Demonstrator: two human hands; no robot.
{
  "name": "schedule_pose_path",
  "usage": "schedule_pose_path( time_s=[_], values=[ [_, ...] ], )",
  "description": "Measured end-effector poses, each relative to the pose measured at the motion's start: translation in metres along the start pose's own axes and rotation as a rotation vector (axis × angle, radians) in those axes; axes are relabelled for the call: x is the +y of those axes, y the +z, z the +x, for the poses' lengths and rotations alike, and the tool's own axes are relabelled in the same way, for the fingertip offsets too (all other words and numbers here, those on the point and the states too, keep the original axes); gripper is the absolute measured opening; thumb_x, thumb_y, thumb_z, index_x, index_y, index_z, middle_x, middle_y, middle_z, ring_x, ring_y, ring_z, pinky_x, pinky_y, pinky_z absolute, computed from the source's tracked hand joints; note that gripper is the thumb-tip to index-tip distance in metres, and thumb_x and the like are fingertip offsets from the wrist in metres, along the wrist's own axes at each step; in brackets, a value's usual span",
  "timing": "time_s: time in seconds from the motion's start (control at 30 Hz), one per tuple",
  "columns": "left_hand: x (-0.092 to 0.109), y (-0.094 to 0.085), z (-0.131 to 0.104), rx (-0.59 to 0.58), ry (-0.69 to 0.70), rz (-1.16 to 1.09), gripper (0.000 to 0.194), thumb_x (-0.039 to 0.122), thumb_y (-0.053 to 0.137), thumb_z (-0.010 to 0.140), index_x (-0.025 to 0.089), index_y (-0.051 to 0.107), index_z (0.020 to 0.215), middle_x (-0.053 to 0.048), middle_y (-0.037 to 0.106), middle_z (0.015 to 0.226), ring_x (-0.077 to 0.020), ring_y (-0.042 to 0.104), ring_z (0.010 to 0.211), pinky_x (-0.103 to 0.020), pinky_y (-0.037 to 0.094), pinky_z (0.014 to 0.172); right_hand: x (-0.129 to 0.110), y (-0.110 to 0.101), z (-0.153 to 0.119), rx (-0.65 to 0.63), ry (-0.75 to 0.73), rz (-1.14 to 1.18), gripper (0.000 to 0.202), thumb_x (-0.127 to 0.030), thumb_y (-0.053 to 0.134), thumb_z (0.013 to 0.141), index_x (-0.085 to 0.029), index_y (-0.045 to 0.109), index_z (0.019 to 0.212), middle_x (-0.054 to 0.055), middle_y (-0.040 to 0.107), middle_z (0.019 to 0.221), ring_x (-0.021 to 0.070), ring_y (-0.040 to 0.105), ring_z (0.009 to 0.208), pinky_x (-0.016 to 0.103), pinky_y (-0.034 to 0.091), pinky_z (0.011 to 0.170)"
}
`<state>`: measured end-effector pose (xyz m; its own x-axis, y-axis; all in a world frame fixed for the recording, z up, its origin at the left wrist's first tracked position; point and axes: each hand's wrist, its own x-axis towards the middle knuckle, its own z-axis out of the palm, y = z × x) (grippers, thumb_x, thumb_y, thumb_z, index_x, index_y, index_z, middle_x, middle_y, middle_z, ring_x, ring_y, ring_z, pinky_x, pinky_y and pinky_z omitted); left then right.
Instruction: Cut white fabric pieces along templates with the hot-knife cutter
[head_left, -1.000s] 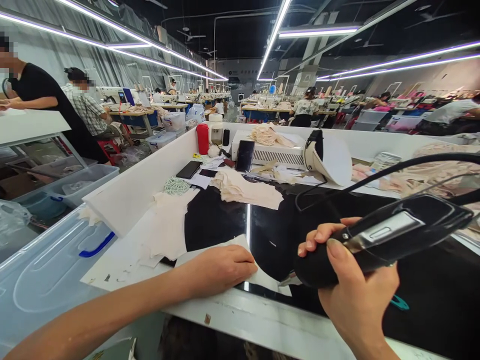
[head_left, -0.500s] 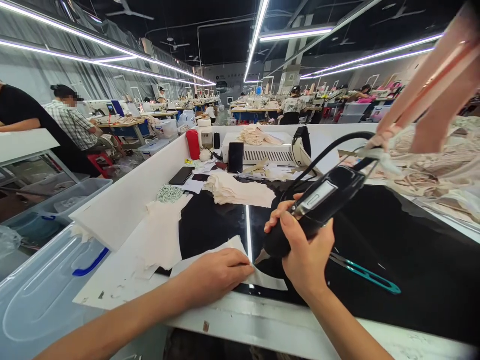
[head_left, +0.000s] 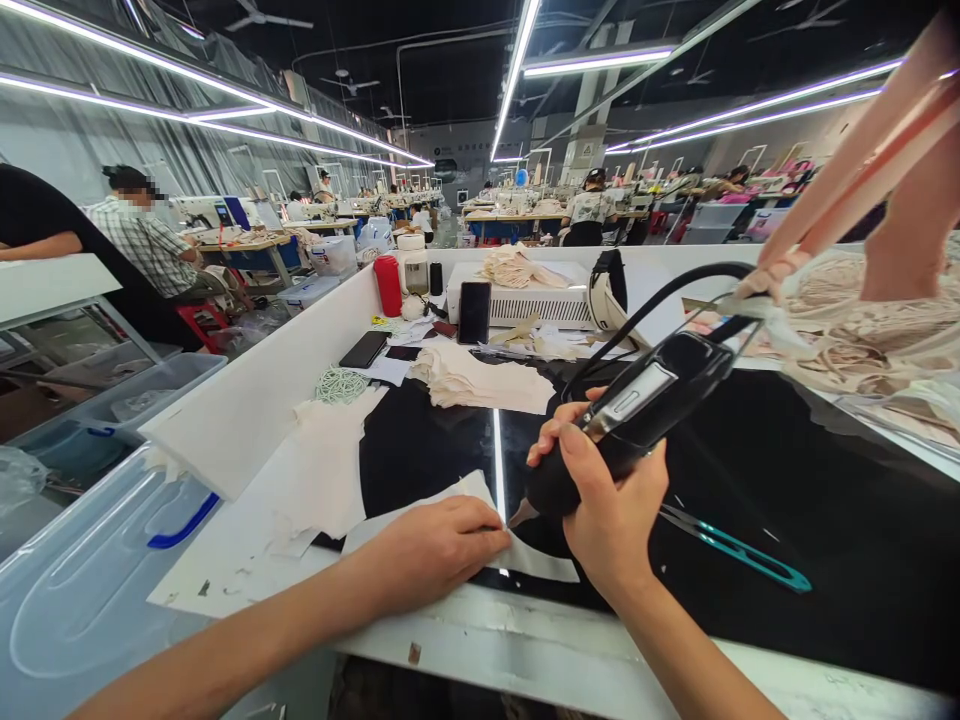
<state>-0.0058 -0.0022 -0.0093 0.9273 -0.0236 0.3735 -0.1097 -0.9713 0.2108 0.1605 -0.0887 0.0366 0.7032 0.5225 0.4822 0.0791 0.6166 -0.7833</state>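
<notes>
Left hand: Your left hand (head_left: 431, 550) lies flat across a pale fabric panel (head_left: 544, 564), its fingers drawn together with hardly a gap and bent down at the cloth's curved edge; whether they pinch it or only press, the view cannot tell.
Right hand: Your right hand (head_left: 611, 520) is wrapped around a corded black handheld tool (head_left: 652, 390), thumb along the near side and fingers curled over the far side, a firm closed hold.
Pale panel: It rests on the black-topped counter (head_left: 825, 480) near its front edge, one part under your left hand, a narrow tongue reaching right beneath the tool.
Just changed: A second ago the tool's metal tip (head_left: 523, 513) stood at the panel's far right end; now it sits just beside your left fingertips, and the last half second shows scarcely any shift.
What it means: The work, by all appearances, has its focus at the curve next to your fingers (a tight spot, and a careless slip there could catch skin).
Snips: Teal-handled snips (head_left: 757, 562), largely hidden behind your right hand a second ago, now show to its right.
Stacks: Cream cut pieces (head_left: 487, 380) lie beyond your hands, with another cream pile (head_left: 330, 460) to the left.
Overhead: Knotted peach strips (head_left: 855, 190) hang by the tool's rear end.
</notes>
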Motion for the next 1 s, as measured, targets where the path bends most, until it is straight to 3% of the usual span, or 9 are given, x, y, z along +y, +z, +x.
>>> schedule_pose_path(
  time_s=[0.67,1.0],
  values=[
    [-0.002,-0.001,-0.001,0.008,0.016,0.009,0.022,0.015,0.051,0.107,0.015,0.067,0.121,-0.011,0.07,0.116,-0.0196,0.069,0.105,-0.032,0.058,0.097,-0.006,-0.006,-0.003,0.009,0.036,-0.039,0.032,-0.033,0.078,0.089,-0.028,0.055,0.11,-0.005,0.065,0.086,0.0129,0.063,0.063,0.029,0.057,0.06],
    [0.011,-0.005,0.01,0.053,0.065,0.051,0.018,0.017,0.05,0.107,0.013,0.065,0.116,-0.01,0.07,0.109,-0.0191,0.068,0.1,-0.03,0.059,0.091,-0.023,-0.028,-0.007,0.036,0.008,-0.067,0.039,-0.035,0.082,0.087,-0.028,0.056,0.114,-0.005,0.065,0.086,0.0144,0.063,0.064,0.031,0.056,0.059]
  ],
)
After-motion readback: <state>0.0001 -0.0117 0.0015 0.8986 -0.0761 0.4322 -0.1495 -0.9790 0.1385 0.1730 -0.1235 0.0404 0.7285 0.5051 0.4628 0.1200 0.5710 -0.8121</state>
